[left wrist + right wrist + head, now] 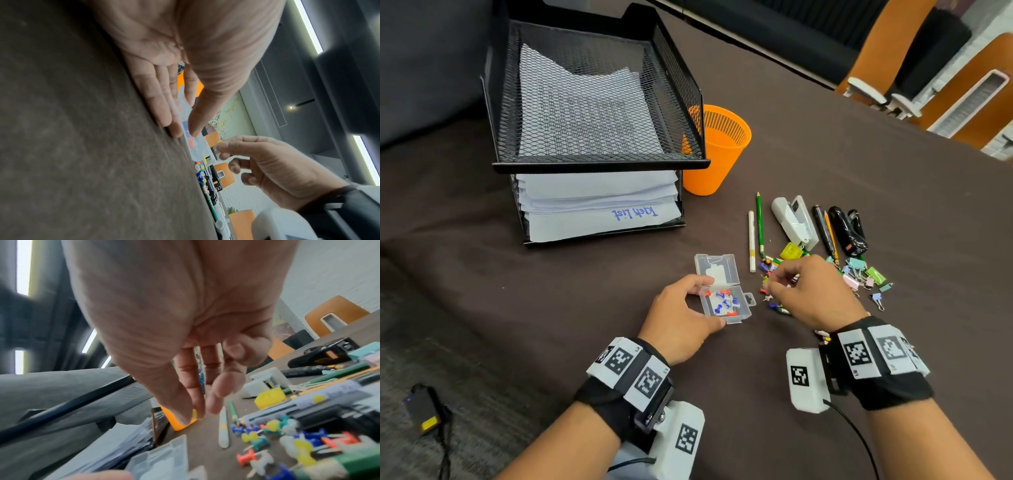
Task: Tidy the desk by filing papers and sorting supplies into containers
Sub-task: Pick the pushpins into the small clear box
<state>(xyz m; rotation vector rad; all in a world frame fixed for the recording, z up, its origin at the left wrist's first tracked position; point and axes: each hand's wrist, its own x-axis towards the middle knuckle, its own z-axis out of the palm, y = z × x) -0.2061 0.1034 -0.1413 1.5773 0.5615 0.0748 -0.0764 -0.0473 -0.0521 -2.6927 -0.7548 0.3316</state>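
Observation:
A small clear pin box (736,317) lies with its lid (717,270) flipped back, and several red, blue and white push pins lie inside. My left hand (714,303) grips this box between thumb and fingers, flat on the brown desk (585,308). Just right of it, my right hand (768,286) hovers over a heap of loose push pins (287,438). Thumb and forefinger pinch a yellow push pin (194,414), which also shows in the left wrist view as the yellow push pin (218,141).
A black mesh paper tray (599,164) stacked with sheets stands at the back left, an orange cup (722,154) beside it. Pencils, a white pen (751,240), a white stapler (794,219), a black stapler (847,229) and binder clips (863,274) lie to the right.

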